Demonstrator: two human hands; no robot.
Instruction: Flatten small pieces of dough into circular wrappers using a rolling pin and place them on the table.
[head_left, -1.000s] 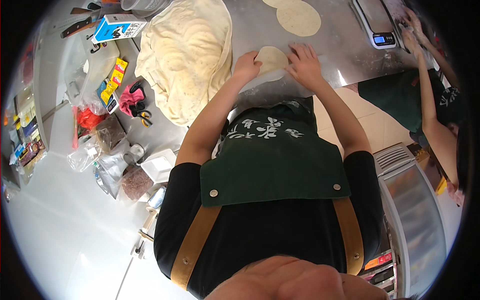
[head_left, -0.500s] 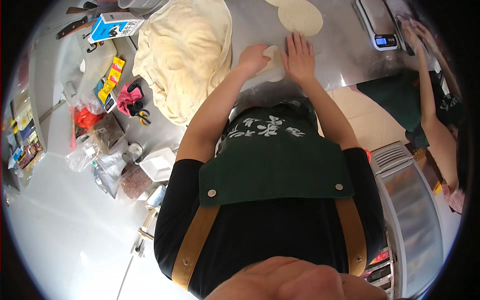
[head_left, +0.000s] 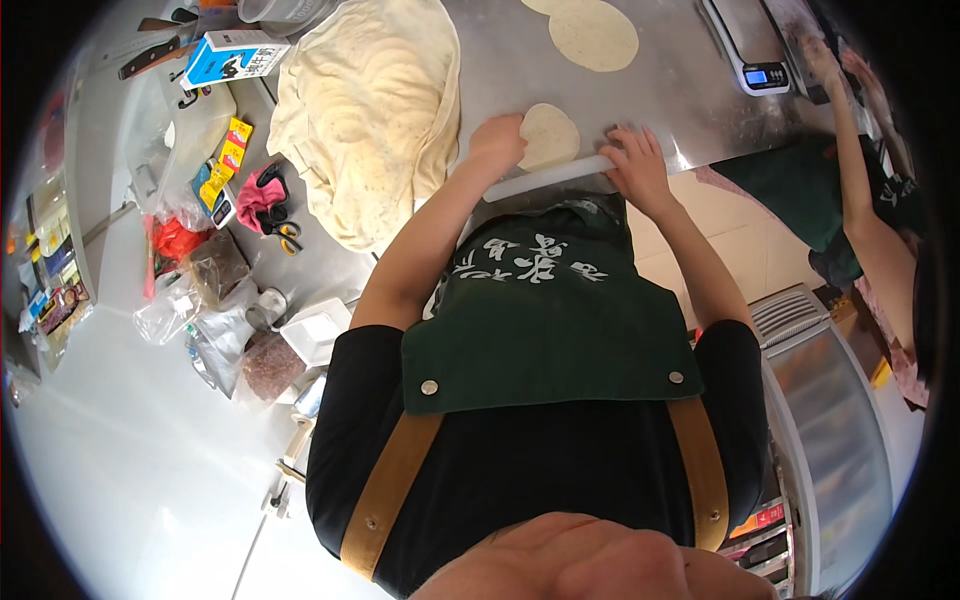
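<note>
Right hand (head_left: 638, 165) has shifted away from dough mound (head_left: 365, 120), grasping far end of rolling pin (head_left: 545, 180). Left hand (head_left: 498, 140), beside mound, at edge of dough round (head_left: 550, 137) (pinching or merely touching, can't tell). Round, right of mound, could tear if tugged hard.

Left hand (head_left: 498, 142) at a thin dough round (head_left: 550, 137), right hand (head_left: 640, 172) on a white rolling pin (head_left: 545, 180)

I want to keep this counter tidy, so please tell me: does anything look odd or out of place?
Nothing stands out around the dough round. Farther left, a crumpled pink cloth lies bunched beside scissors, untidy near yellow packets.
</note>
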